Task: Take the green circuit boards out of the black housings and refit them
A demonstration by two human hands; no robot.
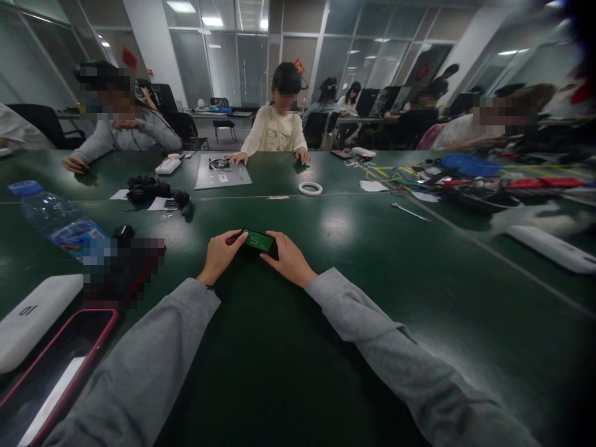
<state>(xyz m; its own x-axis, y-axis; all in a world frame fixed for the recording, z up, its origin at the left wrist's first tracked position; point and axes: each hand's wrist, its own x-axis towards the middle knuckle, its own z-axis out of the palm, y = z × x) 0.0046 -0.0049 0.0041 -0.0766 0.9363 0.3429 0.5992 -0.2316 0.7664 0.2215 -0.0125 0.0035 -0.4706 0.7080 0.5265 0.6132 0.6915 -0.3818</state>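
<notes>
A small dark device with a lit green screen [259,240] is held level just above the green table [298,323], or resting on it; I cannot tell which. My left hand [221,253] grips its left end, the thumb at the screen's edge. At the right end, my right hand [289,257] holds it between thumb and fingers. Grey sleeves cover both arms. Beyond the hands a white ring [310,188] lies on the table.
To the left are a plastic bottle [65,220], a white power bank [40,316] and a red-edged phone [60,366]. Black items [156,191] and a silver laptop [222,176] lie farther off. Cables, a wrench [410,212] and a white case [554,248] are right. People sit opposite.
</notes>
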